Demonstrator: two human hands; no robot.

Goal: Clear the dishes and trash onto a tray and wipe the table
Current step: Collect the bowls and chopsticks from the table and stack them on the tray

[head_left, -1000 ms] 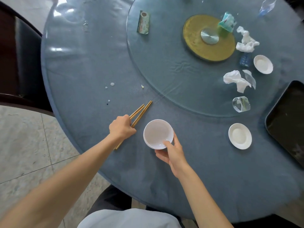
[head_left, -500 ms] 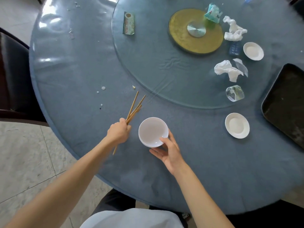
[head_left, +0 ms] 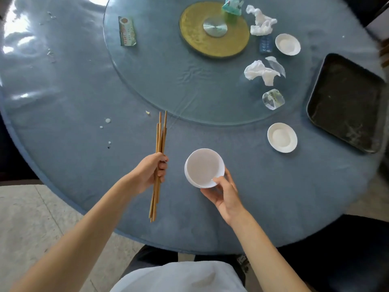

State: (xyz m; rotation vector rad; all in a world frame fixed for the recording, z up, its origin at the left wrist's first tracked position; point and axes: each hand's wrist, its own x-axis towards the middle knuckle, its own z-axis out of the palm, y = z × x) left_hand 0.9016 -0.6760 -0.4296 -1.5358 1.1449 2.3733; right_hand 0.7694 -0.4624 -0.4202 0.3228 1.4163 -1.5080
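Now: left fingers (head_left: 162, 165) clamp chopsticks (head_left: 160, 135) | right fingers (head_left: 219, 179) pinch 1 bowl (head_left: 203, 166) | 2 saucers (head_left: 282, 137)

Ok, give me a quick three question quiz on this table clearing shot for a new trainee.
1. True or false: the left hand grips the chopsticks.
2. What does the right hand hold?
3. The black tray holds: A) two saucers B) tissues C) no dishes

Key
1. True.
2. The white bowl, thumb over its near rim.
3. C; both saucers, one near, one far, sit off it.
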